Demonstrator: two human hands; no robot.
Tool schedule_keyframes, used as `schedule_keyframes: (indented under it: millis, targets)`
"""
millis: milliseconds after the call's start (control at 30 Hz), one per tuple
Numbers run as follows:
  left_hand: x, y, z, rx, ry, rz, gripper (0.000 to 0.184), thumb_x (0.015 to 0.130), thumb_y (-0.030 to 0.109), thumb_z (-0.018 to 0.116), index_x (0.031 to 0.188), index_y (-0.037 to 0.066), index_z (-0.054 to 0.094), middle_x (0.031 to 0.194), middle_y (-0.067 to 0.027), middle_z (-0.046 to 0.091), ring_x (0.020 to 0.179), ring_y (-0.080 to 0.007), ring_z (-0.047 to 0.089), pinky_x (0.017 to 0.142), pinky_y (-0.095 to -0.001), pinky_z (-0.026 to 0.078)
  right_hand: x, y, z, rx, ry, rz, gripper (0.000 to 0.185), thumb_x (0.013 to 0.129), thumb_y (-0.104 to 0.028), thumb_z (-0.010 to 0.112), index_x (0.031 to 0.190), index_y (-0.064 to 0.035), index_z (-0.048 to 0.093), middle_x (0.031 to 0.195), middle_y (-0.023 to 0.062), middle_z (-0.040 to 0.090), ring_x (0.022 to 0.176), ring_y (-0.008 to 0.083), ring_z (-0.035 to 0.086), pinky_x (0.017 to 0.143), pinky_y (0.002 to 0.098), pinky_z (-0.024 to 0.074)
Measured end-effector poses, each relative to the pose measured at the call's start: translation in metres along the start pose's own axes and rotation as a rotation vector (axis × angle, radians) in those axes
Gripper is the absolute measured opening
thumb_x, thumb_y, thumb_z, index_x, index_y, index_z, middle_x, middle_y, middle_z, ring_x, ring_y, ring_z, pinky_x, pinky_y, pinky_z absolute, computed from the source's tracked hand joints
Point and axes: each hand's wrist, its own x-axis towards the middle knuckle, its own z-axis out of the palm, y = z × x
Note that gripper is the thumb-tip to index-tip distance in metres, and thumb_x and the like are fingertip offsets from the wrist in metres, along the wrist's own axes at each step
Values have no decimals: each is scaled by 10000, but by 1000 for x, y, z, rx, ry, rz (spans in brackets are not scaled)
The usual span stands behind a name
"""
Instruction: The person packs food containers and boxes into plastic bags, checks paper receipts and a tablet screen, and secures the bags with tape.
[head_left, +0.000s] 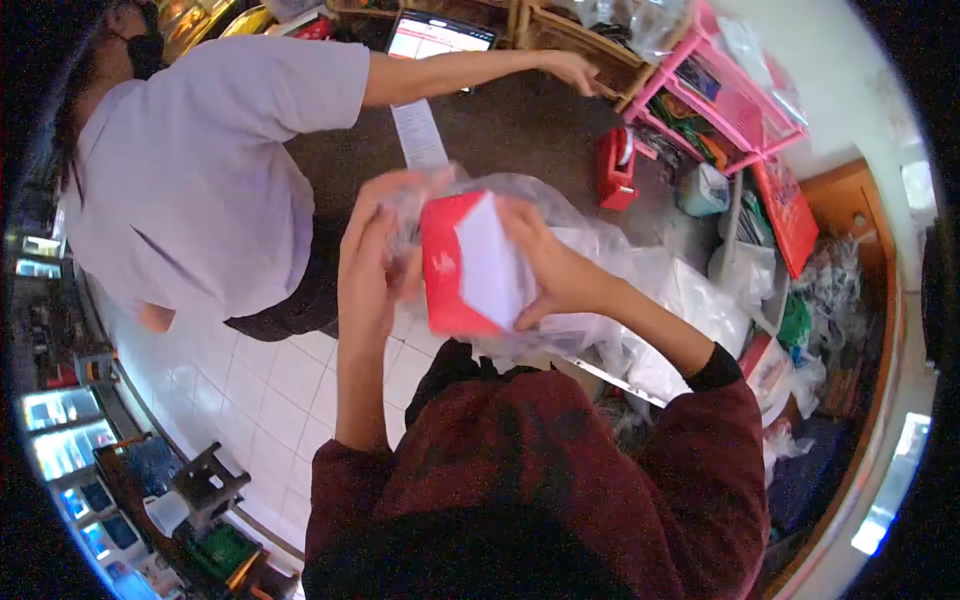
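A red and white box (455, 265) is in front of my chest, with a clear plastic bag (595, 240) around and behind it. On the box's right side, my right hand (555, 265) is closed on it, fingers at the top and thumb near the lower edge. My left hand (385, 235) is at the left of the box, against the crumpled plastic; its fingers are blurred and partly hidden, so its grip cannot be made out.
A co-worker in a grey shirt (210, 170) stands at the left, one arm stretched over the dark counter (520, 130). A red tape dispenser (617, 170), pink rack (735, 110), paper slip (418, 133) and tablet (440, 38) are there. White plastic bags (690, 320) lie at the right.
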Motion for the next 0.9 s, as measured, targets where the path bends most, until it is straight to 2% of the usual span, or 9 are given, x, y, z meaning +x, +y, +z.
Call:
schedule_keyframes:
  millis: [100, 200, 333, 400, 533, 600, 667, 833, 900]
  targets:
    - [-12, 2, -1, 494, -58, 140, 250, 938, 168, 348, 1115, 68, 495, 1057, -47, 553, 740, -66, 532, 572, -164, 428, -18, 13, -9, -500, -396, 401, 1231, 385, -394, 823, 1409, -215, 164, 1277, 256, 311, 1130, 385, 362, 911, 506, 309]
    - [-20, -3, 14, 133, 6, -5, 229, 937, 149, 332, 1071, 64, 498, 1149, -102, 560, 342, 14, 177, 309, -144, 135, -58, 57, 4, -940, -323, 167, 1137, 415, -423, 803, 1384, -327, 218, 1240, 266, 341, 1053, 360, 404, 847, 503, 331]
    - [-20, -12, 41, 179, 43, -49, 257, 941, 195, 345, 1108, 60, 486, 1147, -108, 563, 323, 8, 203, 302, -138, 174, -79, 65, 17, -845, -209, 184, 1029, 495, -425, 771, 1374, -321, 247, 1256, 213, 368, 1086, 333, 409, 838, 535, 335]
    - [-15, -11, 33, 273, -11, 75, 352, 837, 160, 450, 1167, 60, 521, 1166, -110, 548, 490, -20, 449, 346, -124, 253, -93, 61, 6, -877, -267, 36, 872, 612, -407, 717, 1358, -303, 277, 1286, 133, 374, 1125, 276, 414, 819, 575, 334]
    - [13, 16, 36, 431, 52, 341, 299, 910, 203, 427, 1136, 26, 509, 1091, -83, 567, 380, 0, 276, 328, -132, 193, -118, -28, -130, -855, -342, 624, 424, 827, -450, 510, 787, -55, 658, 669, 139, 613, 594, 330, 576, 592, 392, 462]
    - [19, 26, 56, 149, 145, 170, 280, 929, 204, 419, 1120, 21, 511, 1072, -66, 573, 348, 7, 219, 318, -139, 170, -120, -84, -203, -219, -237, 754, 342, 877, -289, 503, 884, 25, 639, 675, 131, 608, 653, 276, 600, 620, 375, 463]
    - [22, 23, 65, 265, 118, 187, 269, 928, 189, 418, 1114, 21, 514, 1087, -68, 567, 352, 11, 220, 319, -142, 161, -140, -98, -233, -239, -212, 428, 320, 852, -249, 554, 983, 38, 608, 810, 126, 624, 772, 223, 609, 714, 332, 466]
    - [3, 8, 54, 499, 115, 345, 262, 931, 193, 401, 1110, 32, 504, 1044, -79, 587, 353, 10, 220, 323, -143, 135, -265, 59, -264, -447, 565, 842, 456, 801, -307, 623, 1120, 7, 537, 1035, 190, 589, 991, 244, 555, 871, 329, 426]
    - [-11, 4, 48, 524, 137, 325, 260, 933, 207, 390, 1106, 46, 499, 1015, -91, 600, 347, 3, 220, 321, -141, 129, -366, 167, -218, -1111, 352, 916, 543, 740, -358, 678, 1115, 10, 541, 1047, 205, 590, 974, 274, 567, 843, 353, 443]
